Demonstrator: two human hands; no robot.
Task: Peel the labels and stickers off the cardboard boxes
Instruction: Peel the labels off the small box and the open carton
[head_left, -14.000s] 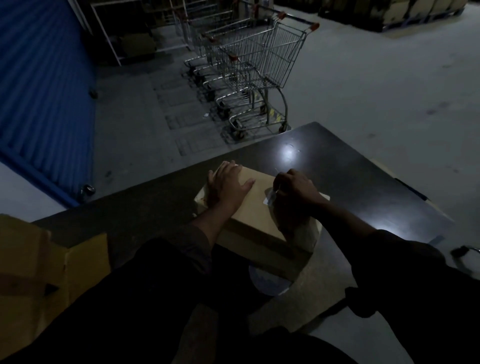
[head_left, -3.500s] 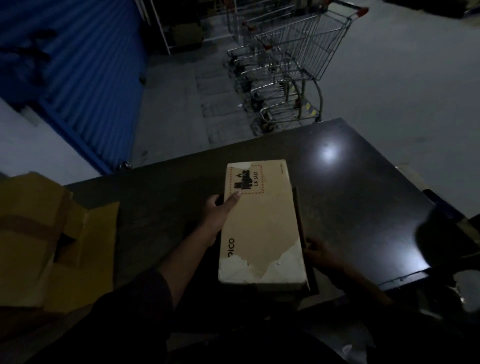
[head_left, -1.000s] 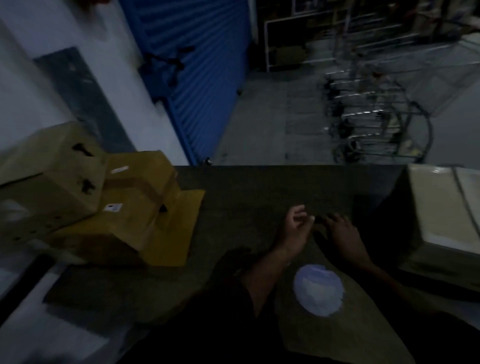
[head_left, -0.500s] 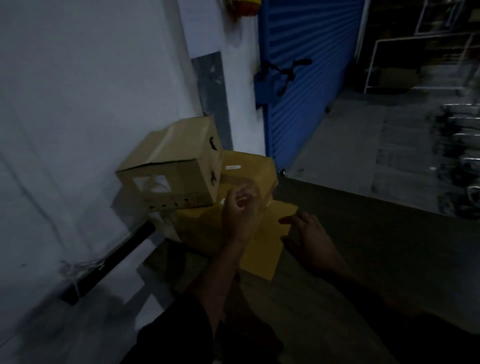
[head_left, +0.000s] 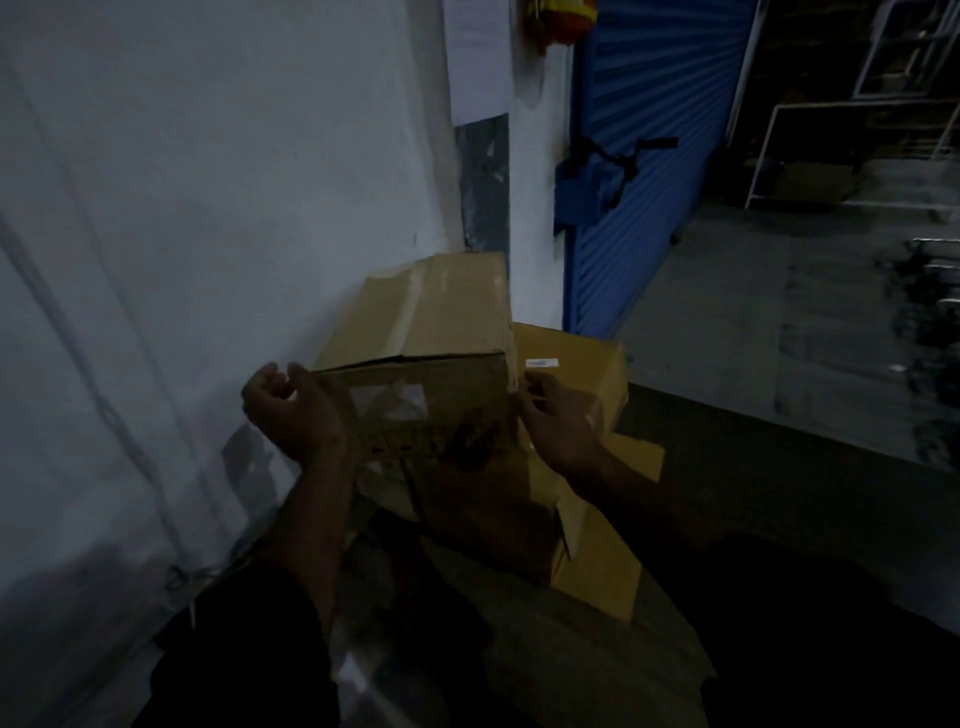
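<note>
Against the wall at the surface's left edge, I've got the top cardboard box (head_left: 426, 332) between both hands: left hand (head_left: 291, 410) and right hand (head_left: 558, 421) flank it, fingers loosely curled, gripping nothing; pale label (head_left: 387, 397) faces me, nearer my left.

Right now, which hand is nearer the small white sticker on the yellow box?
Right. The right hand sits just below the small white sticker; the left hand is across the top box.

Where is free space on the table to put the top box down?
Free: the dark table right of the open flap, toward the floor edge. Crowded: the wall corner, where the top box, between the left hand and right hand, sits over the lower box. The near edge is too dark to judge.
</note>
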